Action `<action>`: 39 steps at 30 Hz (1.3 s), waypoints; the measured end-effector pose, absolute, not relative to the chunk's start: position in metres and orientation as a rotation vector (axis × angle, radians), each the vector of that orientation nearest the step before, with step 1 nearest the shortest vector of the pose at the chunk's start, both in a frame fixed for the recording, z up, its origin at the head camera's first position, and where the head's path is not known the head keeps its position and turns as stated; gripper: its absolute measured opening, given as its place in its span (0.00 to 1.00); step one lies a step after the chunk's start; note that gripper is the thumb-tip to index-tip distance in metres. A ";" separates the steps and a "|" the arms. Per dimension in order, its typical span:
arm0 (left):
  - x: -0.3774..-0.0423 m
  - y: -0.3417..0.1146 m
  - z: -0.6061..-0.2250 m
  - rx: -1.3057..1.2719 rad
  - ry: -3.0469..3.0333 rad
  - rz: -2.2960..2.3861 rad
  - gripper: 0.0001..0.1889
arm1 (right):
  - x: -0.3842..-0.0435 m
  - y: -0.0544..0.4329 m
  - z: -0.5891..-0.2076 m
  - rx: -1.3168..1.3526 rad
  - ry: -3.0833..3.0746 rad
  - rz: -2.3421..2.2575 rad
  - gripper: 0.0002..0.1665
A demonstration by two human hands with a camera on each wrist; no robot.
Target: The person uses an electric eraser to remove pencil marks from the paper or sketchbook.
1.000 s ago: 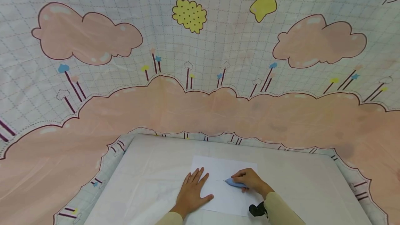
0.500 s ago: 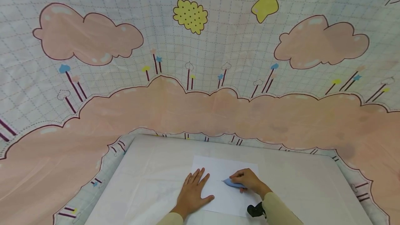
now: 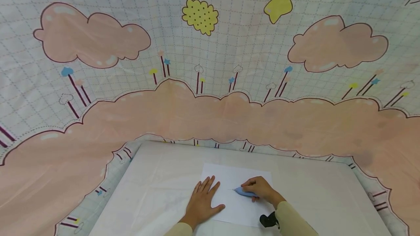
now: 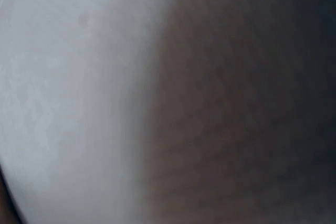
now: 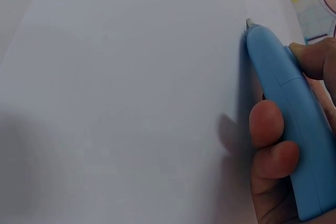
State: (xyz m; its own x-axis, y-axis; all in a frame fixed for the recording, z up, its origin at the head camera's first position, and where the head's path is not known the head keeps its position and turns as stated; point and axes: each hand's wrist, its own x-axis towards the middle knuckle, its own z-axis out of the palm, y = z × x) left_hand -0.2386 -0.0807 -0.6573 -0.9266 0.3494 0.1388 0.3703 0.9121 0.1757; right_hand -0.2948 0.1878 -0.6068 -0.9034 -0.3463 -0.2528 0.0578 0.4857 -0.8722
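Observation:
A white sheet of paper [image 3: 236,210] lies on the white-covered table. On its left part rests my left hand [image 3: 201,203], palm down with the fingers spread. My right hand [image 3: 262,188] grips a blue, pen-shaped tool [image 3: 244,192] low over the paper. In the right wrist view this tool [image 5: 294,108] has a thick rounded body and a small pale tip, which sits right at the paper [image 5: 131,77]. The thumb is on a raised part of its top, and curled fingers [image 5: 266,123] hold its side. A faint line shows near the tip. The left wrist view is blurred, mostly dark brown.
The tabletop [image 3: 157,177] is covered in plain white. Beside the right sleeve [image 3: 292,217] a black heart-shaped piece [image 3: 269,220] overlaps the paper's lower right. Cloth printed with clouds [image 3: 210,119] hangs behind the table and runs along its sides.
Over the first half second my right hand shifted slightly left with the blue tool. Since then it looks still. My left hand stays in place on the paper.

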 end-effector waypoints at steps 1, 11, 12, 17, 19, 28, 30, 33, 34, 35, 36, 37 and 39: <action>-0.239 -0.081 -0.657 -0.561 -2.966 -0.299 0.46 | -0.295 0.189 -0.607 -0.239 2.336 -1.398 0.13; -0.239 -0.082 -0.659 -0.563 -2.965 -0.290 0.46 | -0.291 0.196 -0.603 -0.219 2.334 -1.405 0.13; -0.238 -0.082 -0.659 -0.561 -2.970 -0.292 0.46 | -0.291 0.197 -0.603 -0.218 2.334 -1.406 0.13; -0.238 -0.082 -0.656 -0.555 -2.974 -0.314 0.45 | -0.290 0.197 -0.602 -0.218 2.329 -1.421 0.13; -0.237 -0.082 -0.656 -0.555 -2.973 -0.324 0.45 | -0.290 0.197 -0.602 -0.223 2.327 -1.429 0.13; -0.237 -0.082 -0.657 -0.560 -2.963 -0.301 0.46 | -0.291 0.193 -0.606 -0.224 2.343 -1.412 0.13; -0.237 -0.082 -0.657 -0.561 -2.961 -0.300 0.46 | -0.292 0.191 -0.607 -0.224 2.345 -1.408 0.13; -0.237 -0.082 -0.659 -0.563 -2.955 -0.305 0.46 | -0.292 0.188 -0.608 -0.226 2.341 -1.409 0.13; -0.237 -0.082 -0.659 -0.564 -2.951 -0.310 0.46 | -0.292 0.187 -0.608 -0.226 2.340 -1.409 0.13; -0.237 -0.082 -0.659 -0.565 -2.947 -0.313 0.46 | -0.292 0.187 -0.608 -0.227 2.340 -1.409 0.13; -0.237 -0.082 -0.660 -0.565 -2.944 -0.314 0.46 | -0.292 0.186 -0.608 -0.229 2.341 -1.408 0.13; -0.237 -0.082 -0.660 -0.566 -2.940 -0.317 0.46 | -0.292 0.185 -0.608 -0.229 2.340 -1.408 0.13; -0.237 -0.082 -0.660 -0.565 -2.938 -0.320 0.46 | -0.292 0.184 -0.607 -0.231 2.342 -1.406 0.12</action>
